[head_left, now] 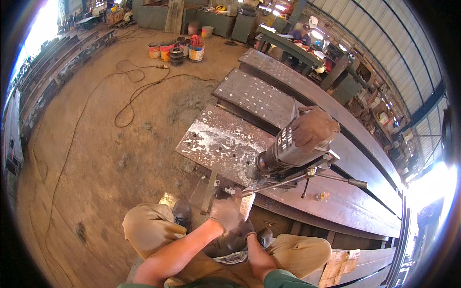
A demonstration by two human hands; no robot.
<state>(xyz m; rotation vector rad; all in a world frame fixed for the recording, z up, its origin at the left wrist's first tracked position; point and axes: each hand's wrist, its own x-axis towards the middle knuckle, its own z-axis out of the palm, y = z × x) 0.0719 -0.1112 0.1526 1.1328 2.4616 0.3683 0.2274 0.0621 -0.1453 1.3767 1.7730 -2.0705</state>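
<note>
A drill press (278,154), with a brown cloth or glove (314,128) draped over its motor, stands tilted in this view on a steel plate (216,137) with patchy white paint. Several metal spokes reach out from its hub; one feed lever (283,183) runs toward me. My left hand (226,213), in a grey-brown glove, is closed at that lever's near end. Low beside it is my right hand (247,229), mostly hidden, its fingers not showing. Between hands and lever is a white printed bottle or wrapper (247,205); which hand touches it is unclear. A flat bar (209,192) lies left of my glove.
More long steel plates (254,93) with drilled holes lie behind the drill. A small clear item (322,196) rests on the plate at right. Cables (129,103) loop over the dirt floor, near several paint buckets (196,52). Another person (301,36) is at a far green bench.
</note>
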